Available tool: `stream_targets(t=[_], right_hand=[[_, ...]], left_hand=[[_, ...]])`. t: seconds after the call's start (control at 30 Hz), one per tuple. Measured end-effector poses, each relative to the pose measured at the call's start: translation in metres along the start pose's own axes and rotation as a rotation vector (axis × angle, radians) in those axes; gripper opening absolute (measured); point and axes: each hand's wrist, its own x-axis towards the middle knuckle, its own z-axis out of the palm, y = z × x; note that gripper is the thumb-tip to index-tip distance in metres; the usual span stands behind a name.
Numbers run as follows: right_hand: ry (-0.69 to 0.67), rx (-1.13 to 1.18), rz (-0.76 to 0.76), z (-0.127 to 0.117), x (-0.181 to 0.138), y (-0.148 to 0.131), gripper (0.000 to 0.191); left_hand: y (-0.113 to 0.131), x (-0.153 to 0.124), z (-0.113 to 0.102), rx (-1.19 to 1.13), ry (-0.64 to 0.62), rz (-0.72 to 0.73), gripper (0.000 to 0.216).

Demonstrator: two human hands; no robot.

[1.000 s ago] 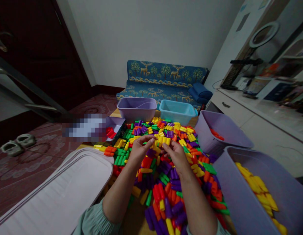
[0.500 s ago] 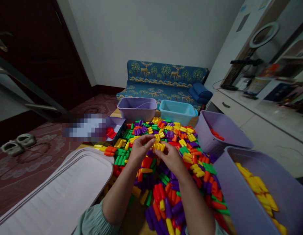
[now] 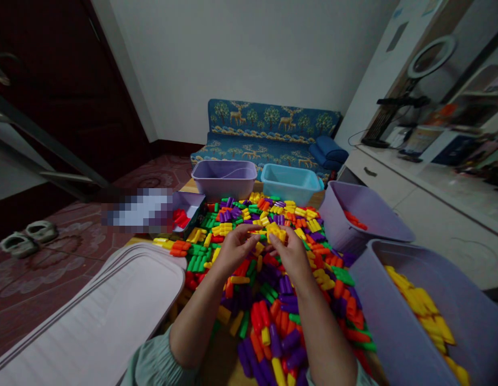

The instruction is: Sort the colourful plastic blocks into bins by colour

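Over the middle of a pile of colourful plastic building blocks (image 3: 287, 292), my right hand (image 3: 291, 252) grips a joined cluster of yellow blocks (image 3: 276, 232) between thumb and fingers. Just left of it, my left hand (image 3: 235, 249) has its thumb and fingers drawn together, with a small bit of yellow block showing between them. A narrow gap lies between the left fingertips and the cluster. Red, orange, green, purple and yellow blocks lie under and around both hands, some single, some joined in rows.
A purple bin (image 3: 225, 185) and a light blue bin (image 3: 291, 185) stand at the far table edge. On the right are a bin with red pieces (image 3: 356, 221) and one with yellow blocks (image 3: 426, 311). Stacked white lids (image 3: 112, 305) and an open box (image 3: 192, 203) are at left.
The yellow cluster has moved right with my right hand. My left fingertips have come slightly away from it. The blocks and bins around have stayed put.
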Motion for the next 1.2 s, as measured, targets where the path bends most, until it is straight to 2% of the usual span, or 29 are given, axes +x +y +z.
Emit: stream_targets(t=[0.1, 0.2, 0.27, 0.4, 0.53, 0.7, 0.83, 0.97, 1.07, 1.2], right_hand=[[0.208, 0.241, -0.05, -0.01, 0.001, -0.015, 0.046], [0.514, 0.485, -0.225, -0.033, 0.001, -0.032, 0.034], [0.671, 0.639, -0.331, -0.056, 0.001, -0.039, 0.025], [0.802, 0.838, -0.458, -0.105, 0.004, -0.033, 0.012], [0.873, 0.788, -0.516, -0.131, 0.007, -0.022, 0.019], [0.888, 0.859, -0.485, -0.134, 0.004, -0.023, 0.027], [0.857, 0.806, -0.494, -0.138, 0.004, -0.019, 0.036], [0.8, 0.751, -0.461, -0.134, 0.007, -0.012, 0.042], [0.754, 0.794, -0.437, -0.127, 0.008, -0.01, 0.043], [0.778, 0.863, -0.44, -0.124, 0.005, -0.015, 0.055]], left_hand=[[-0.002, 0.0, -0.006, 0.104, 0.051, -0.014, 0.042], [-0.006, 0.001, -0.013, 0.21, 0.104, -0.01, 0.035], [-0.009, 0.003, -0.017, 0.294, 0.149, 0.034, 0.028], [-0.012, 0.006, -0.021, 0.367, 0.201, 0.075, 0.021], [-0.01, 0.005, -0.021, 0.398, 0.207, 0.083, 0.02], [-0.009, 0.005, -0.021, 0.428, 0.174, 0.065, 0.023], [-0.011, 0.004, -0.022, 0.502, 0.14, 0.062, 0.025], [-0.011, 0.001, -0.023, 0.666, 0.019, 0.05, 0.033], [-0.012, -0.002, -0.021, 0.762, -0.089, 0.036, 0.042], [-0.015, -0.003, -0.018, 0.818, -0.141, 0.057, 0.045]])
